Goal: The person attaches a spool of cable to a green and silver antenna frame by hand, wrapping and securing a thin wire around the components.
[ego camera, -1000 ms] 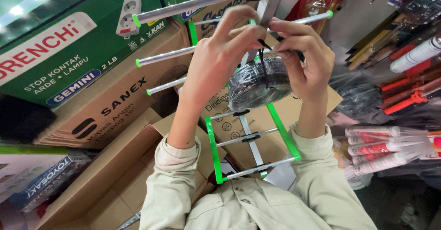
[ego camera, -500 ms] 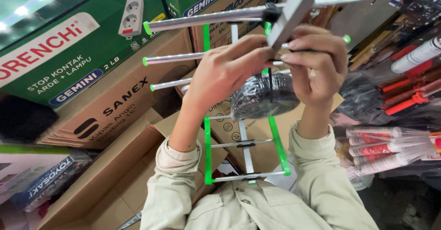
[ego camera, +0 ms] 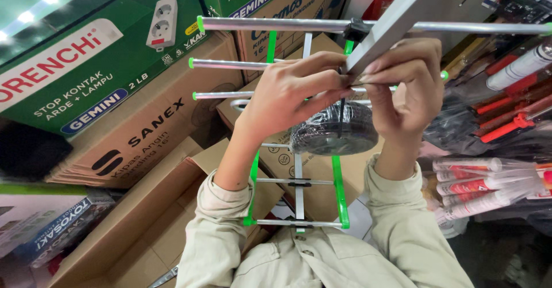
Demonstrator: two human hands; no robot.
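I hold up a metal aerial with a grey central boom, silver cross rods with green tips and green plastic side bars. My left hand pinches at the boom from the left. From the right, my right hand grips the same spot, fingers curled against the boom. A coil of black cable wrapped in clear plastic hangs just under both hands, tied to the aerial. The aerial's lower green frame runs down toward my chest.
Stacked cardboard boxes and a green carton fill the left. An open brown box lies low left. On the right hang tubes of sealant and red-handled tools in plastic bags.
The aerial has swung up and closer to the camera, its top rods now spanning the frame. Both hands rose with it and stay closed on the boom above the cable coil.
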